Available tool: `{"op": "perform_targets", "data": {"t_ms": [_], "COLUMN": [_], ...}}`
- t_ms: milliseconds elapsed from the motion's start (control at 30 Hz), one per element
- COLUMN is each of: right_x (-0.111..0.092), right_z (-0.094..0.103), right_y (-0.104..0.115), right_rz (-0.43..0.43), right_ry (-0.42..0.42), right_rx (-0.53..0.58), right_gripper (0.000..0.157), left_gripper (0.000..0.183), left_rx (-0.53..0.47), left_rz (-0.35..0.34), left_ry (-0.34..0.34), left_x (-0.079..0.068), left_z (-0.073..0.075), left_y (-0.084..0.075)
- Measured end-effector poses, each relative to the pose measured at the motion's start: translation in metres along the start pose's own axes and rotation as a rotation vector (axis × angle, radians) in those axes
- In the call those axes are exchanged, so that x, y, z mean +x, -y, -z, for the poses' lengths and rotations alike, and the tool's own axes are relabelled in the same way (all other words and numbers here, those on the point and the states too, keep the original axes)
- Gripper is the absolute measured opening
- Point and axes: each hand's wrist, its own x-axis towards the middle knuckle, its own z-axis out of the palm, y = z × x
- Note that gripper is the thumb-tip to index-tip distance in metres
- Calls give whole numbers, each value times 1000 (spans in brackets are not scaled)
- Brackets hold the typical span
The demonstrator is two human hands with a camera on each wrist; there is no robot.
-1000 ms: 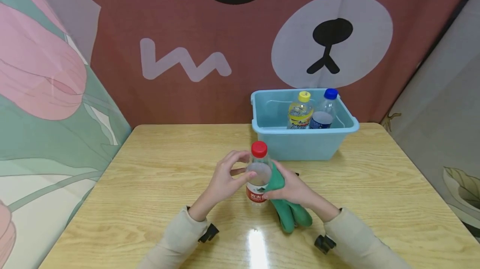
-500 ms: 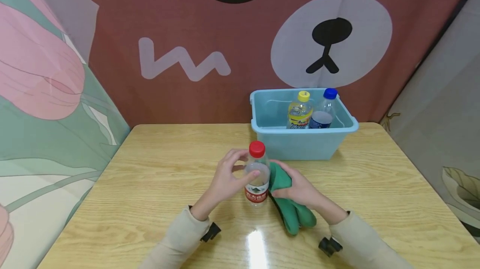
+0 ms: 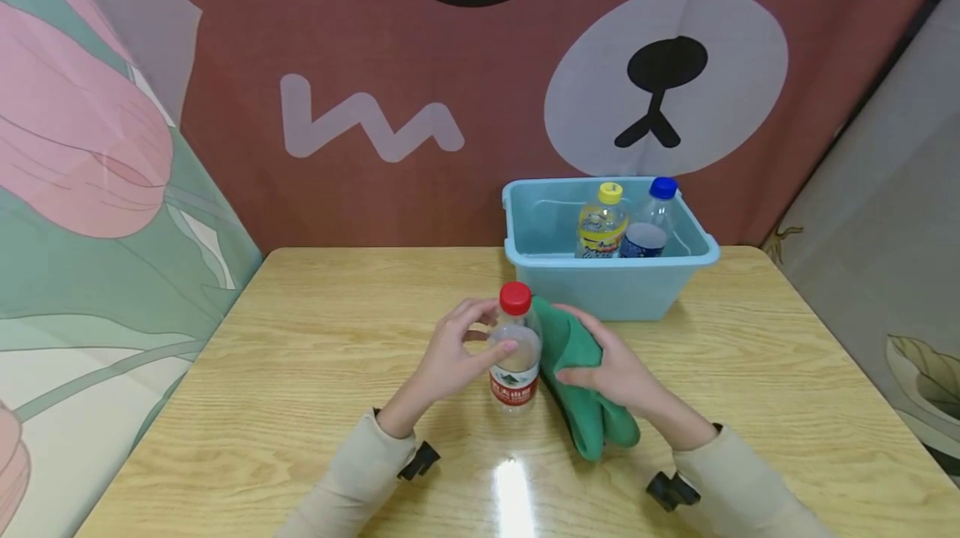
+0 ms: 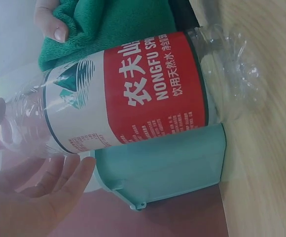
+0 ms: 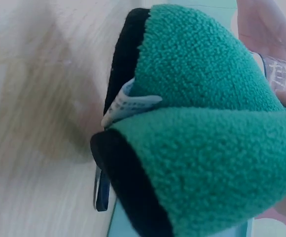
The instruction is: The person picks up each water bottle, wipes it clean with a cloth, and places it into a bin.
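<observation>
In the head view a clear plastic water bottle [image 3: 514, 384] with a red cap and a red-and-white label stands upright on the table. My left hand [image 3: 450, 359] holds its upper part, thumb in front and fingers behind. My right hand [image 3: 615, 363] grips a folded green towel [image 3: 581, 417] close beside the bottle's right side. The left wrist view shows the bottle label [image 4: 153, 84] close up, the towel behind it. Fuzzy green fabric [image 5: 212, 158] with black edging and a white printed tag [image 5: 128, 104] fills much of the right wrist view.
A light blue plastic bin [image 3: 600, 292] stands behind at the table's far edge. Inside it are a bottle with a yellow cap [image 3: 610, 193] and one with a blue cap [image 3: 663, 187]. The wooden table [image 3: 337, 313] reaches a printed curtain [image 3: 375, 188].
My right hand and the green towel have shifted to the right, and more of the towel shows beside the bottle. The bottle and left hand have barely moved.
</observation>
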Motion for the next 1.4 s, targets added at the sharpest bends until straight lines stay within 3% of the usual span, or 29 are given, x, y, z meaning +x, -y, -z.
{"op": "perform_targets", "data": {"t_ms": [800, 1400], "right_x": [2, 8], "right_z": [8, -1], "right_y": [29, 41], "right_rz": [56, 156], "right_ry": [-17, 57], "right_rx": [49, -52], "right_gripper": [78, 81], "left_gripper": [40, 39], "left_rx": [-16, -8], "left_rz": [8, -39], "left_ry": [50, 41], "left_x": [4, 3], "left_z": [4, 4], "left_y": [1, 2]}}
